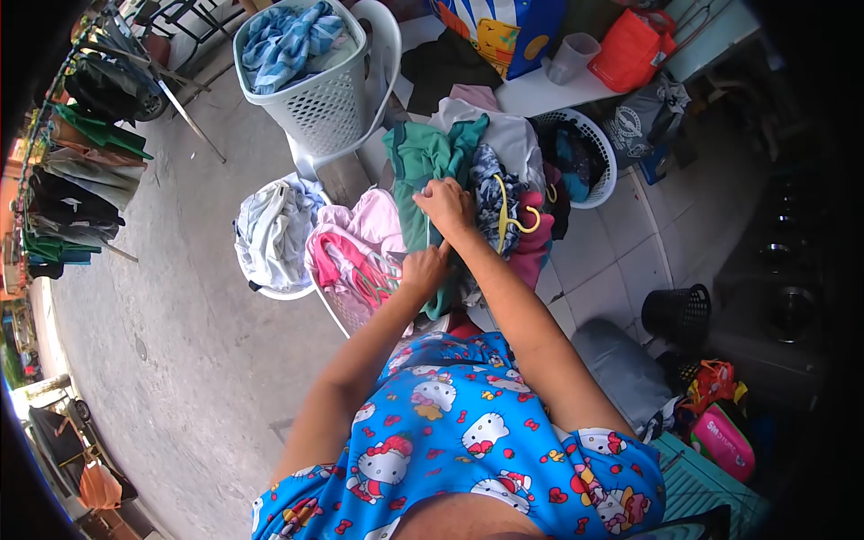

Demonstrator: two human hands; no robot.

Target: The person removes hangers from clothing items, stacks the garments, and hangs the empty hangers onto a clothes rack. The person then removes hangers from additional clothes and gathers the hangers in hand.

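Observation:
A green garment [418, 148] lies spread over a heap of clothes in front of me. My right hand [446, 207] is closed on its middle, where the cloth bunches. Nearer my body, my left hand [426, 268] grips the lower part of the same garment. A thin pale line shows on the cloth between the hands; I cannot make out what it is. Just right of them sits a dark floral garment [490, 202] with a yellow hanger [506, 216]. Pink clothes [360, 229], with hangers among them, fill a basket on the left.
A white laundry basket [310, 121] of blue cloth stands on a white chair [389, 54]. White clothes [277, 236] fill a tub at left. A round basket [601, 184] holds dark clothes. Red bag [633, 49] and plastic cup [572, 59] rest behind. Garments [85, 184] hang far left.

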